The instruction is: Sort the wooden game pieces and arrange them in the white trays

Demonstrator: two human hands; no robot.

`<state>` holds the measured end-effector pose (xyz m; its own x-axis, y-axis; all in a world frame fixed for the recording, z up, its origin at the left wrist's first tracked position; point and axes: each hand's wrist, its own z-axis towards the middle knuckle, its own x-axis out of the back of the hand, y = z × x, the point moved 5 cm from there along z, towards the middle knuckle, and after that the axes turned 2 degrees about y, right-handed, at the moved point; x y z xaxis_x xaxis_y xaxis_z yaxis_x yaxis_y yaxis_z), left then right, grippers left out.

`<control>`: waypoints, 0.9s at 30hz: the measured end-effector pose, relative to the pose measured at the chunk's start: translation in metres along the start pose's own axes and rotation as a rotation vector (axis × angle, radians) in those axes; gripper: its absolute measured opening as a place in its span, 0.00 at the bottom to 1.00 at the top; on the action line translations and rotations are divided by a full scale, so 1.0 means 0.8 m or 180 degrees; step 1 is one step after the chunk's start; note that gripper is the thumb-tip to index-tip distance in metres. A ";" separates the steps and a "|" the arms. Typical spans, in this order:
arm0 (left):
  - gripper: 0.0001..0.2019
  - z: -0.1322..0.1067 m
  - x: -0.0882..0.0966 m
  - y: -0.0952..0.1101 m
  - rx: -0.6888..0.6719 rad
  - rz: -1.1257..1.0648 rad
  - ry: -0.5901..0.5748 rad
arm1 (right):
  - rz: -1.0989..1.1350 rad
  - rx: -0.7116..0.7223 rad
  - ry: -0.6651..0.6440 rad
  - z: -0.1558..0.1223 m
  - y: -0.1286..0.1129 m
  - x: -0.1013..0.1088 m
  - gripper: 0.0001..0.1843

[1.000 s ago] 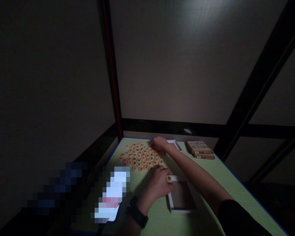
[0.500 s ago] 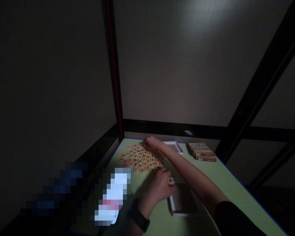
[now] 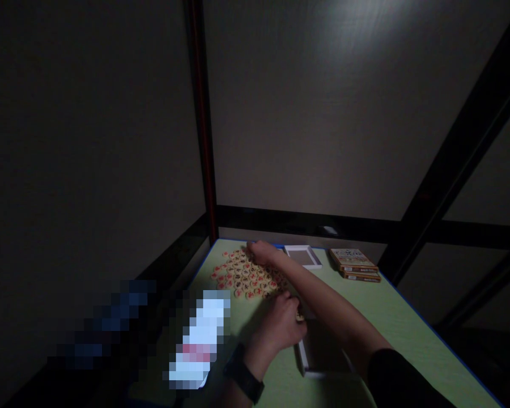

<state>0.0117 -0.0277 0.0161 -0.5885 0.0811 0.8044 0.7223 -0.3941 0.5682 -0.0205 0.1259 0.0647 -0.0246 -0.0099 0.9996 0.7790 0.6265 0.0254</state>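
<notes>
Your left hand is curled around a round piece by the box. Your right hand bends over the far pieces, its grip hidden.

Round tan pieces | red or black characters | mostly clustered on table

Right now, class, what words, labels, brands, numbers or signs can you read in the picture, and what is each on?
No text reads clearly enough to quote.
Round pieces: red and black characters, too small and blurred.
Held piece in the left hand: dark mark, too blurred.
Stacked boxes: printing on top and sides, too blurred.
Lit screen: pixelated, unreadable.
</notes>
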 end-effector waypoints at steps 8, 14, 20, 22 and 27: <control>0.07 0.000 0.009 0.006 0.0035 0.0038 -0.0067 | 0.0161 0.0070 0.0333 -0.080 0.016 0.037 0.21; 0.07 0.000 0.009 0.003 -0.0062 0.0164 0.0048 | 0.0706 0.0319 0.0430 -0.238 0.037 0.036 0.11; 0.05 0.002 0.003 -0.004 -0.0127 0.0242 0.0192 | 0.0785 0.0139 0.0210 -0.305 0.018 -0.011 0.10; 0.04 0.003 0.004 -0.005 -0.0124 0.0253 0.0219 | 0.0854 0.0149 0.0235 -0.304 0.016 -0.020 0.11; 0.07 0.003 0.006 -0.004 -0.0147 0.0314 0.0158 | 0.1518 0.0112 0.0827 -0.309 0.047 -0.006 0.16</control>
<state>0.0074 -0.0242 0.0190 -0.5336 -0.0053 0.8457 0.7608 -0.4398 0.4773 0.1636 -0.0433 0.0624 0.4856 0.0924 0.8693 0.6442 0.6343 -0.4273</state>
